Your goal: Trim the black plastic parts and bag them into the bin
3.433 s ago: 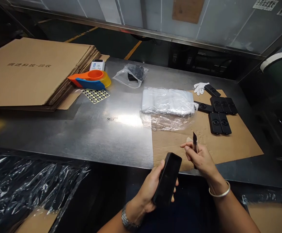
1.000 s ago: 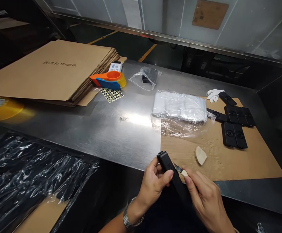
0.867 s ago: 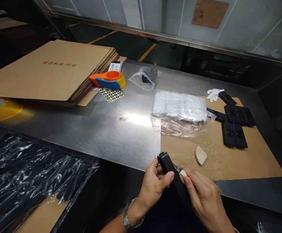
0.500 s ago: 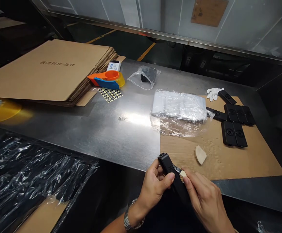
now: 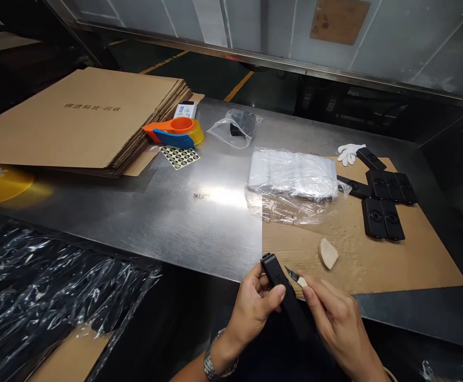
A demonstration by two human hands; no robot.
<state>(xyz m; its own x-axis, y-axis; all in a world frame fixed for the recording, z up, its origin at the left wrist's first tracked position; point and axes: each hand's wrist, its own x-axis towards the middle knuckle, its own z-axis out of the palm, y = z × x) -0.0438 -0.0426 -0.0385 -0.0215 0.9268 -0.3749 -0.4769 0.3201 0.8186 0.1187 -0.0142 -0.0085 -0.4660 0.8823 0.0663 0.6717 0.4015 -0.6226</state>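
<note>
My left hand (image 5: 252, 305) is closed around a long black plastic part (image 5: 285, 294), thumb on its upper face, holding it tilted over the table's front edge. In my right hand (image 5: 337, 315) is a small craft knife (image 5: 295, 276) with a pale handle, pinched between thumb and fingers. Its pointed blade stands just to the right of the black part, with a narrow gap between them. A tan, rounded wedge-like piece (image 5: 328, 253) lies on the cardboard sheet (image 5: 422, 265) beyond my right hand.
Several similar black parts (image 5: 383, 218) lie at the right, near a white glove (image 5: 350, 154). Clear plastic wraps a pale bundle (image 5: 293, 172). Leftward are stacked cardboard (image 5: 80, 116), a tape dispenser (image 5: 174, 132), a sticker sheet (image 5: 180, 157) and a bagged black item (image 5: 242, 124).
The knife blade has come away from the black part's edge, slightly to the right. My left hand still holds the part in nearly the same place.
</note>
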